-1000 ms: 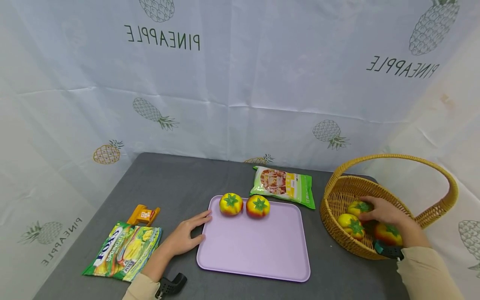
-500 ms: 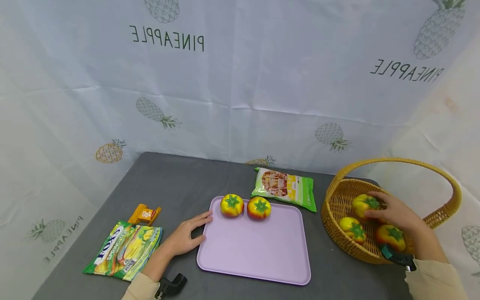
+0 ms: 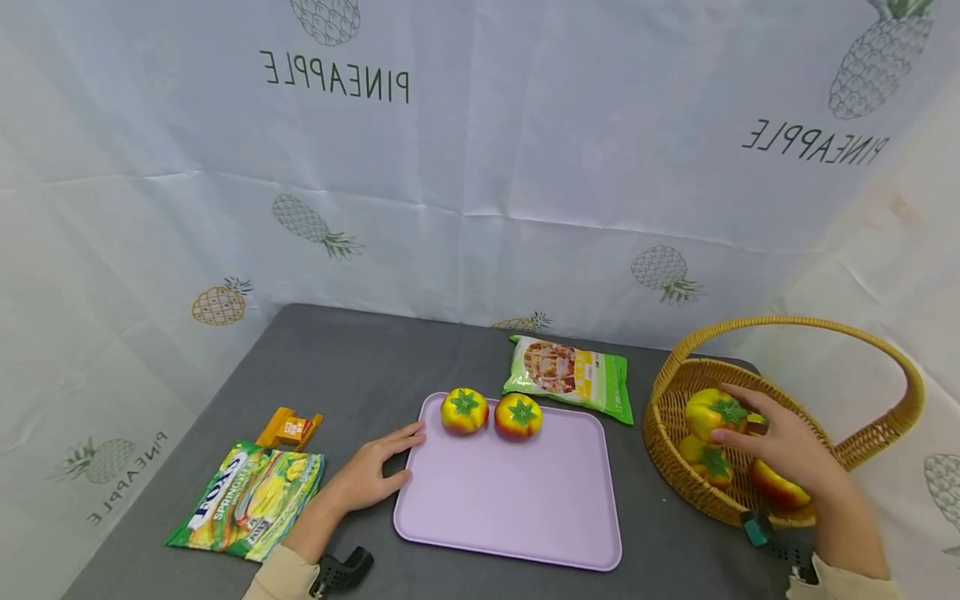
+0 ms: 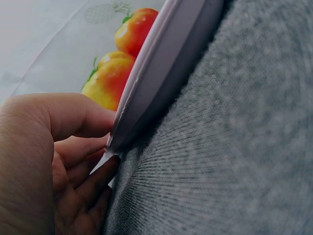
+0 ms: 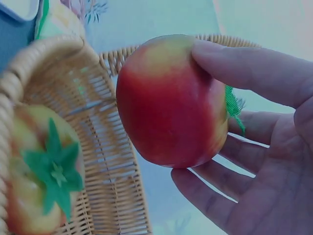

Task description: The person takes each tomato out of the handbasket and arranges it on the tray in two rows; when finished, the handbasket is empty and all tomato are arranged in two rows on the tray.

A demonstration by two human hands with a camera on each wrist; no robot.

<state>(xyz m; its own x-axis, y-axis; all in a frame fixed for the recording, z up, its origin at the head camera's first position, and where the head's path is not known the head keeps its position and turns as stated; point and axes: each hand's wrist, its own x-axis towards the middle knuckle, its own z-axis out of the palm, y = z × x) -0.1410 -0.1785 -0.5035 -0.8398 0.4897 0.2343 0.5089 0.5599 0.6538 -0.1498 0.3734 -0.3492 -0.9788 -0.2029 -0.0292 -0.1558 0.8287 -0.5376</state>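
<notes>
My right hand (image 3: 791,446) pinches a yellow-red toy tomato (image 3: 707,414) with a green star-shaped calyx, above the wicker basket (image 3: 678,492). In the right wrist view the thumb lies on one side of this tomato (image 5: 166,105) and the fingers curl round the other. Below it in the basket lie another toy tomato (image 3: 708,468) and a redder one (image 3: 776,485), partly hidden by the hand. My left hand (image 3: 363,479) rests at the left edge of the lilac tray (image 3: 510,500), fingertips touching its rim. Two toy tomatoes (image 3: 464,412) sit side by side at the tray's back.
Behind the tray lies a green-and-white food packet (image 3: 570,377). A green Fox's candy bag (image 3: 251,504) and a small orange packet (image 3: 290,429) lie left of my left hand. The basket's tall handle (image 3: 787,320) arches over its opening. A pineapple-print cloth (image 3: 450,167) hangs behind the table.
The right hand has lifted the toy tomato off the basket's contents and moved it slightly left, now overlapping the tomato below. The left hand stays at the tray's edge.
</notes>
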